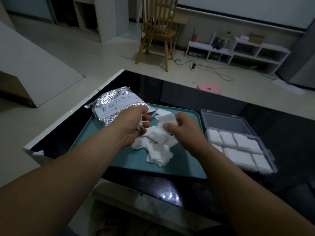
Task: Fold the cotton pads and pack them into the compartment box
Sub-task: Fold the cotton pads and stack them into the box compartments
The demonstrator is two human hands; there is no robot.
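Observation:
A loose heap of white cotton pads (157, 147) lies in the middle of a teal tray (179, 166). Above the heap, my right hand (183, 127) pinches one white cotton pad (166, 119) between thumb and fingers. My left hand (134, 122) hovers just left of it with fingers curled around a bit of white pad. The clear plastic compartment box (238, 147) stands open to the right of the tray, its compartments filled with white pads (237, 151).
A silver foil pad package (117, 104) lies on the tray's far left corner. The tray and box sit on a glossy black table (281, 133). A wooden chair (158, 31), a pink stool (208, 88) and a low white shelf (238, 50) stand on the floor beyond.

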